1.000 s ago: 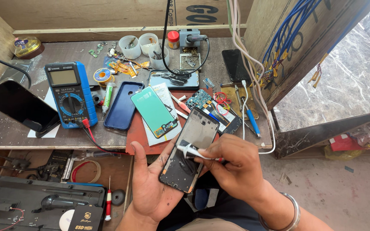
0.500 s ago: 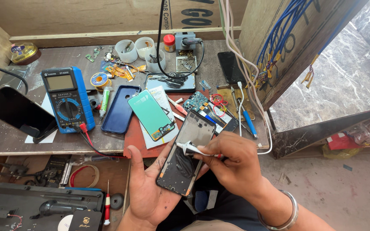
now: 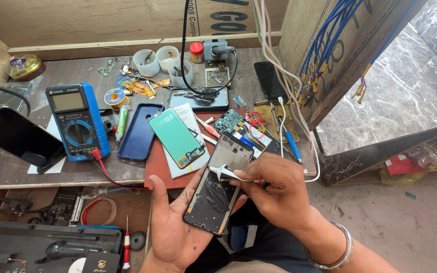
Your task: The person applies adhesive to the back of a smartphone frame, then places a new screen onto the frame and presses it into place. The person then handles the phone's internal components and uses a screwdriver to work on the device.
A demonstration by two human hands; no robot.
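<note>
L hand (image 3: 170, 230) lies palm up below the counter (image 3: 6, 172) edge, fingers curled loosely round an opened phone frame (image 3: 218, 184) w/ its dark inner side facing up; the frame rests tilted across the palm, top end reaching over the counter's front edge. R hand (image 3: 276, 194) is closed in a pinch on a small white-tipped tool (image 3: 228, 174), tip touching the frame about mid-way up; a metal bangle (image 3: 337, 250) sits on that wrist. Just beyond the frame, on a red mat (image 3: 155, 164), lies a green-faced screen panel (image 3: 176, 136) over a white sheet, w/ a blue phone case (image 3: 140, 131) just beside it to the left. Further left stands a blue multimeter (image 3: 77, 121), red lead plugged in, and a dark phone (image 3: 18, 136) near the counter's left end. A circuit board (image 3: 228, 121) lies near the frame's top end.
</note>
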